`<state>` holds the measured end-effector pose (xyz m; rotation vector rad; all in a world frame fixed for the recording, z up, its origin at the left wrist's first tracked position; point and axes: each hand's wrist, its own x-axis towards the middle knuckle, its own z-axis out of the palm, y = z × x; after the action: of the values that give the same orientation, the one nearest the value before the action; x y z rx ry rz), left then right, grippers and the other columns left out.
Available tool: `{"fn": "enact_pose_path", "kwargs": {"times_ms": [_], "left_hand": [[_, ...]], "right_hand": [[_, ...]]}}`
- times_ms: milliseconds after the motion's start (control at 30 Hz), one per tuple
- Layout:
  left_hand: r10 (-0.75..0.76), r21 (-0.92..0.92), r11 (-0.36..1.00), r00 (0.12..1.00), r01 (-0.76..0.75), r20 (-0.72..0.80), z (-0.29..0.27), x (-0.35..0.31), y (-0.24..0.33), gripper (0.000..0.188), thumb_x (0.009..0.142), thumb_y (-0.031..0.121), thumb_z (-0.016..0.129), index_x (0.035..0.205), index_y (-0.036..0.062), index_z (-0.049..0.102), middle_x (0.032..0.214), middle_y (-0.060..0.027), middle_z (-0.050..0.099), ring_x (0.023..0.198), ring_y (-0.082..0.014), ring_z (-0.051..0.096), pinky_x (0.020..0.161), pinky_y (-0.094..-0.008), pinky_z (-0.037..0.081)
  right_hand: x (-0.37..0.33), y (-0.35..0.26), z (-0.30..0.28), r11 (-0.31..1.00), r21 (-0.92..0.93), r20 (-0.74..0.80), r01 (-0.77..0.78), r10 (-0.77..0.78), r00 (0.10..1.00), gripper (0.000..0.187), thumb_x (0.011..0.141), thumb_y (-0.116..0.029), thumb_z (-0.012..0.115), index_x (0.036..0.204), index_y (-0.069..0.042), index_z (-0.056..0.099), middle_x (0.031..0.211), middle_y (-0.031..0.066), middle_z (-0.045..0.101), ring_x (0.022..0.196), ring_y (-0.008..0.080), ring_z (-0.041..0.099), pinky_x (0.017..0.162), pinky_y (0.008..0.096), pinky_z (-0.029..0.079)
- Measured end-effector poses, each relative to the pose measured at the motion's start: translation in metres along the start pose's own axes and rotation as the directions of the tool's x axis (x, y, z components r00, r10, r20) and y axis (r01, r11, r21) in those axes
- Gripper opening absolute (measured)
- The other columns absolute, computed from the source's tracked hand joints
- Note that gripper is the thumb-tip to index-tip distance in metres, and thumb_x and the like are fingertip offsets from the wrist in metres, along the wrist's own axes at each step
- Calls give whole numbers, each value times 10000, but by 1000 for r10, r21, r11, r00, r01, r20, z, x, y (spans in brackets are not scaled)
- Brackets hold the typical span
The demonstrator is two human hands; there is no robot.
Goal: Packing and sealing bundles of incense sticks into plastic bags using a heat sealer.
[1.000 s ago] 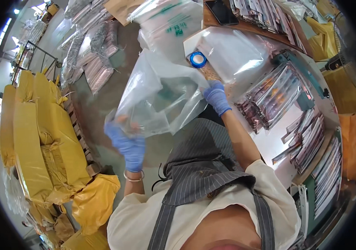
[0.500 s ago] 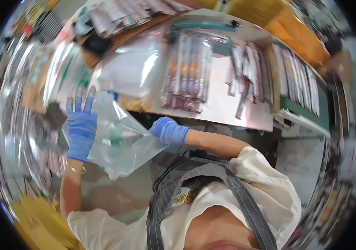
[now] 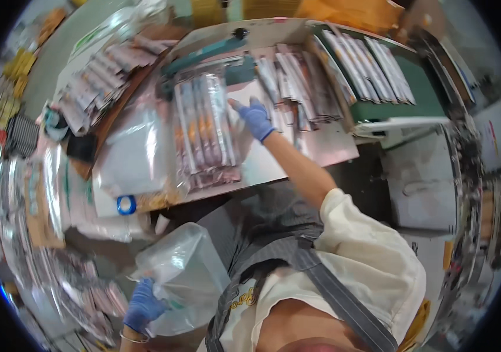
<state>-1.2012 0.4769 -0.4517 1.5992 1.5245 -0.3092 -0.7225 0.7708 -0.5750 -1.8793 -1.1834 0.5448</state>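
Low at the left, my left hand, in a fingerless blue glove, grips the edge of a clear plastic bag. The bag hangs partly open beside my apron. Over the white table, my right hand, gloved the same way, reaches forward with thumb and fingers apart and nothing in them. Left of it lies a clear-wrapped bundle of long slim packets. Just beyond, on the right, are loose long packets; I cannot tell whether the hand touches any.
A pile of flat clear bags lies on the table's left side, with a blue tape roll at its front edge. More packets fill the far left. A green-lined box with white packets stands at the right.
My right hand has left the bag and moved forward over the table. My left hand has drawn down and back with the bag. The view has shifted.
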Motion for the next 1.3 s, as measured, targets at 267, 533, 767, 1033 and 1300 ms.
{"fn": "enact_pose_path", "kwargs": {"times_ms": [267, 533, 767, 1033, 1300], "left_hand": [[-75, 83, 988, 881, 128, -467, 41, -50, 7, 741, 662, 101, 664, 1309, 10, 313, 1161, -94, 466, 1033, -199, 468, 883, -309, 398], [-200, 5, 974, 874, 225, -443, 42, -63, -49, 839, 583, 90, 627, 1336, -23, 273, 1169, -152, 462, 1104, -280, 441, 948, -268, 352], [-247, -135, 969, 836, 207, -489, 36, -53, -32, 851, 619, 46, 588, 1375, 42, 198, 1400, -194, 248, 1280, -308, 285, 1043, -319, 273], [-236, -381, 922, 886, 74, -400, 39, -41, -31, 895, 657, 107, 621, 1390, 22, 114, 1414, -189, 219, 1310, -287, 227, 1067, -298, 225], [176, 175, 983, 606, -62, -776, -15, -123, 15, 871, 647, 157, 706, 1356, 26, 218, 1315, -191, 367, 1176, -316, 427, 990, -333, 350]], "right_hand": [[-21, -68, 89, 669, 554, 663, -496, 8, 749, 341, 742, -199, 688, 1006, -40, 542, 726, 43, 591, 570, 139, 567, 474, 243, 469], [-33, -45, 104, 473, 454, 813, -756, 127, 568, 212, 741, -238, 652, 780, -30, 640, 498, -10, 458, 355, 90, 353, 345, 238, 310], [-81, -51, 64, 355, 514, 838, -781, -12, 546, 256, 775, -113, 520, 1002, 7, 527, 865, 100, 586, 779, 225, 596, 742, 357, 515], [-226, -160, 39, 412, 543, 824, -732, -430, 369, 461, 763, -384, 639, 990, 6, 551, 964, 112, 577, 885, 214, 561, 819, 367, 467], [-307, -190, 48, 580, 801, 579, 150, -813, 53, 576, 615, -111, 734, 1123, -23, 478, 1036, 75, 531, 986, 188, 498, 826, 303, 436]]}}
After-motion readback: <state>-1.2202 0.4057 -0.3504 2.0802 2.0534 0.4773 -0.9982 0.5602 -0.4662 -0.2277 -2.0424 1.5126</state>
